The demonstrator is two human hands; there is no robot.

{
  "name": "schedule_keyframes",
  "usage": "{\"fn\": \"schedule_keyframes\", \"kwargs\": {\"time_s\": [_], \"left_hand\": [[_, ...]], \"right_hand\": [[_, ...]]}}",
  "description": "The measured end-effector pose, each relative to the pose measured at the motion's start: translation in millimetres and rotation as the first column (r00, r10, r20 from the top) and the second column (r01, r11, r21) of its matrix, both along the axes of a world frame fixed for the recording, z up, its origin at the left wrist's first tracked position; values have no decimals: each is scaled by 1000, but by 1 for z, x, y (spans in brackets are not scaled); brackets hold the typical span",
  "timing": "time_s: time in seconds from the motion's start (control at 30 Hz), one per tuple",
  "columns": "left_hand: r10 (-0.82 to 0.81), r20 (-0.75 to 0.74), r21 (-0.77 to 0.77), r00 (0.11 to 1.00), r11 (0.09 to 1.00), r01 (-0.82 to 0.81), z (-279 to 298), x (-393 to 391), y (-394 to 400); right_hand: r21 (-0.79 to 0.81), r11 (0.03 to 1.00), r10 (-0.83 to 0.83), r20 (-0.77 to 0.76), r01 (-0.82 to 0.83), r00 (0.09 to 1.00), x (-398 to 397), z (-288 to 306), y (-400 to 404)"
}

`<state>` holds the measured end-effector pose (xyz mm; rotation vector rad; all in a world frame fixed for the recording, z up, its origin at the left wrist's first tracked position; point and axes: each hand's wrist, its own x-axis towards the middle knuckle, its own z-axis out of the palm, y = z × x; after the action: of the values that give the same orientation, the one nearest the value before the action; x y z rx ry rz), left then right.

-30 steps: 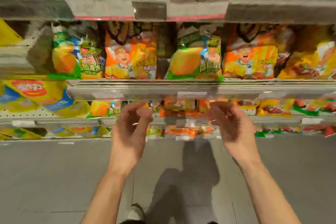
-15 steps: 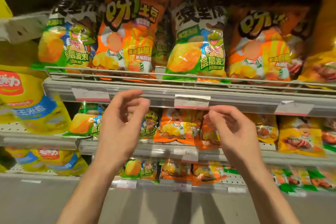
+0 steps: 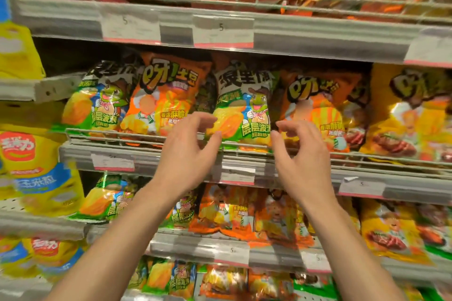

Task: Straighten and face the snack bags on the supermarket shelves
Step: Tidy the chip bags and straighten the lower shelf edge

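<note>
— Reaching up with both hands, are they?

— Yes. The left hand and the right hand are raised in front of the middle shelf, fingers loosely spread and curled, gripping nothing.

— Where is the bag they are nearest to?

— A green frog bag stands upright behind the shelf's wire rail, between the two hands. The left fingertips overlap its lower left edge; the right fingertips sit at its lower right corner. Whether either actually touches the bag, I cannot tell.

— And the neighbours?

— An orange bag stands just left of it, partly behind the left hand's fingers, tilted slightly. Another green frog bag stands further left. A second orange bag stands just to the right, behind the right hand, and a yellow bag is beside that.

— Anything below?

— More bags of the same kinds on the lower shelves, partly hidden by the forearms. Price labels run along the shelf edge.
</note>
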<state>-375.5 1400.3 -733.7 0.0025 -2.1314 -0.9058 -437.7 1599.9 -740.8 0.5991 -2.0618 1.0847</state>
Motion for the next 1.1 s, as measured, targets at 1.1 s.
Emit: {"fn": "schedule_keyframes", "kwargs": {"time_s": [1.1], "left_hand": [[-159, 27, 450, 987, 883, 130, 31, -7, -19]], "right_hand": [[-265, 916, 368, 265, -300, 891, -8, 26, -8]]}}
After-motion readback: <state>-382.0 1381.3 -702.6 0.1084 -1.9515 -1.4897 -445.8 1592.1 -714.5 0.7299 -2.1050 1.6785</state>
